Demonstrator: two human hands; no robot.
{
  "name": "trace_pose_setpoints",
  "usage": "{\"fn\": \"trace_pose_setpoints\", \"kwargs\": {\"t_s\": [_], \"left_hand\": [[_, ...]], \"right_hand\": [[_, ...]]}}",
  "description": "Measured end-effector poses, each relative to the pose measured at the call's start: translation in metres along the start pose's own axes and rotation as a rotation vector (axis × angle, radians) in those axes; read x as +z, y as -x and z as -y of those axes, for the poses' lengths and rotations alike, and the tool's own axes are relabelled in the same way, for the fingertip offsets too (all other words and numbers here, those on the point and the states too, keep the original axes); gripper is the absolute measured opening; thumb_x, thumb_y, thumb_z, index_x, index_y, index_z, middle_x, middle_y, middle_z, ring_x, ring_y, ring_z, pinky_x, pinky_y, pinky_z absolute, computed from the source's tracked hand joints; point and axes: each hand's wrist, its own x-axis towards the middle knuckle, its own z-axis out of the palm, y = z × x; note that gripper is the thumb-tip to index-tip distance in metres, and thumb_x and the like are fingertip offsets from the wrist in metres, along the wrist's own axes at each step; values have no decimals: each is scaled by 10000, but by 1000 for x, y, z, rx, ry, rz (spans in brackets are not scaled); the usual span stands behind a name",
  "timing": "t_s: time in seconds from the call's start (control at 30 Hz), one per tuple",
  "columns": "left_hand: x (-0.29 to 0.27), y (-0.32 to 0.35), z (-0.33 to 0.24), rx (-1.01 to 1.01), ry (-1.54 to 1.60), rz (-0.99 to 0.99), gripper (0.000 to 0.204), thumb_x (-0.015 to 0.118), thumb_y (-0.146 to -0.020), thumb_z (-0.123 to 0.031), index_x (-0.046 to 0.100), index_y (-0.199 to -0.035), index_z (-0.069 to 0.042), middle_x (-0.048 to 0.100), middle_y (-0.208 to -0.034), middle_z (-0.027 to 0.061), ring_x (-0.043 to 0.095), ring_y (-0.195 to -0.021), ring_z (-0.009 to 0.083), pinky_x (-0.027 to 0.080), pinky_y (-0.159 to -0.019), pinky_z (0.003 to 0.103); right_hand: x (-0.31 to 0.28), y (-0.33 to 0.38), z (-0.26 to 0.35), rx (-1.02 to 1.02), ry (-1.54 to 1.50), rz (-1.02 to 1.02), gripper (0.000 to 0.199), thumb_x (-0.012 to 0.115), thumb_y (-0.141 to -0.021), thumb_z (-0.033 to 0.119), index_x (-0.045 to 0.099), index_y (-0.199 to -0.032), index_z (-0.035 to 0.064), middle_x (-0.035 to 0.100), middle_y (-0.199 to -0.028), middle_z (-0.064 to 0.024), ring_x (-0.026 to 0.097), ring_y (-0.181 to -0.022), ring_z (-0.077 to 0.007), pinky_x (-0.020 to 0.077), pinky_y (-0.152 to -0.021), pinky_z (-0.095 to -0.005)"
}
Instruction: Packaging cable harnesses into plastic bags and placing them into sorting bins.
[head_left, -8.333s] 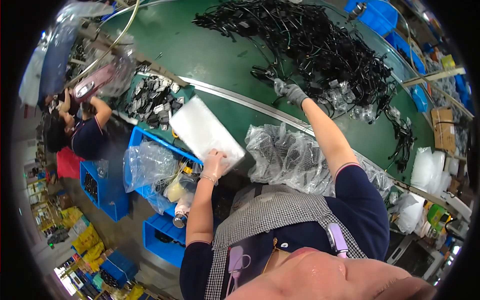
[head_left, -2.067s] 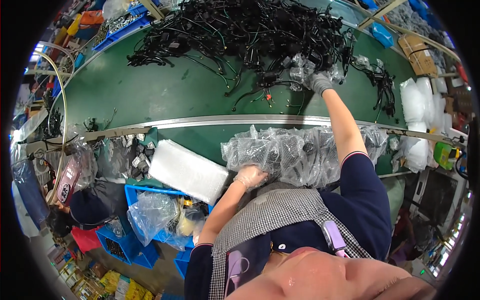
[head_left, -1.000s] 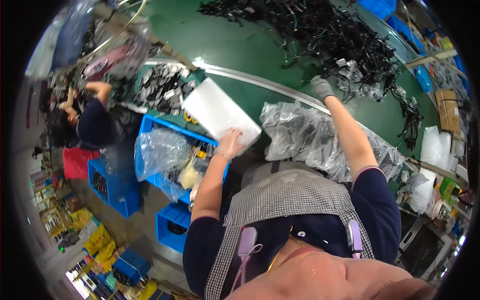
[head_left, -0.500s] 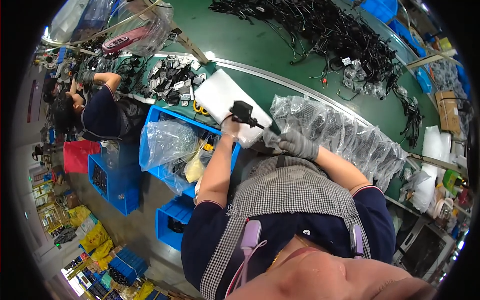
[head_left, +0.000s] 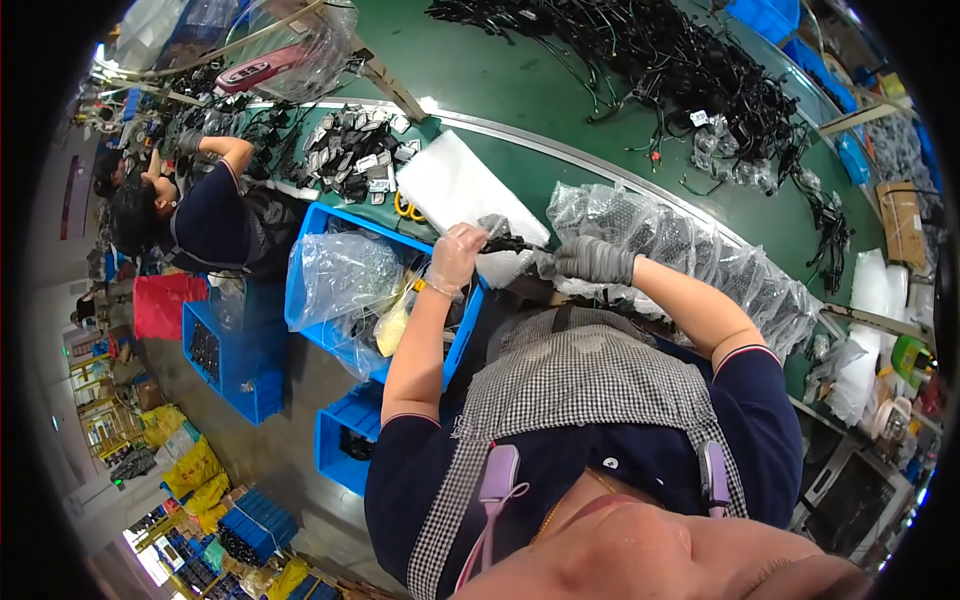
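My left hand [head_left: 457,258], in a thin pale glove, is closed at the left end of a black cable piece [head_left: 510,243]. The cable bridges the gap to my right hand [head_left: 597,260], in a grey glove, whose fingers are closed round its other end. Fingers hide both ends. Some greyish see-through plastic [head_left: 505,268] hangs beside the cable. Just beyond lies a white foam sheet stack [head_left: 455,180] on the green table [head_left: 480,75]. To the right of my right hand are bubble-wrap bags [head_left: 680,245].
A blue crate [head_left: 460,345] with plastic bags stands left, near my left forearm. Beyond it are yellow scissors handles [head_left: 408,207] and a pile of small black and silver parts [head_left: 355,150]. Black cables [head_left: 690,80] heap at the back. A co-worker [head_left: 215,215] works at left.
My left hand has come up and turned, its fingers now round the cable's left end. The boxy black part that stood out above it no longer shows. My right hand stays nearly in place.
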Motion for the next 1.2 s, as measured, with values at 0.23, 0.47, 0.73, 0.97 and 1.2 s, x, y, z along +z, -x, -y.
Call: {"fn": "trace_pose_setpoints", "kwargs": {"t_s": [0.23, 0.47, 0.73, 0.97, 1.2], "left_hand": [[-21, 6, -26, -123, -210, -377, 62, 574, -776, -35, 606, -828, -27, 579, -716, 138, 557, -639, 308, 437, -560, 362], [6, 0, -78, -389, 295, -590, 126, 576, -830, -99, 603, -832, 25, 580, -672, 71, 531, -592, 175, 430, -552, 282], [-5, -28, -97, 102, -135, -499, 54, 560, -793, -18, 587, -838, -4, 571, -736, 128, 540, -645, 277, 444, -589, 339], [30, -31, -109, -78, 38, -244, 69, 561, -804, -43, 579, -863, -12, 568, -716, 119, 539, -604, 247, 430, -554, 329], [50, -35, -201, 231, 477, 132, 107, 622, -729, 14, 567, -821, 11, 578, -700, 112, 559, -603, 239, 448, -540, 313]], "right_hand": [[-2, 9, 36, 634, -1596, 1, 196, 517, -797, 217, 486, -649, 93, 422, -494, 16, 337, -321, -68, 249, -258, -210], [5, 12, 44, 461, -1905, 113, 180, 527, -778, 201, 450, -647, 104, 397, -499, 15, 297, -310, -61, 238, -242, -209], [10, 36, 48, 397, -1581, -182, 174, 545, -791, 231, 500, -697, 92, 423, -534, 10, 344, -352, -75, 279, -277, -216], [7, 61, 43, 299, -2045, -159, 203, 534, -802, 255, 481, -661, 118, 371, -518, 29, 337, -378, -75, 238, -294, -213], [29, 77, 26, 288, -1303, -796, 158, 471, -846, 114, 529, -976, 46, 527, -869, -56, 492, -757, -136, 433, -679, -248]]}}
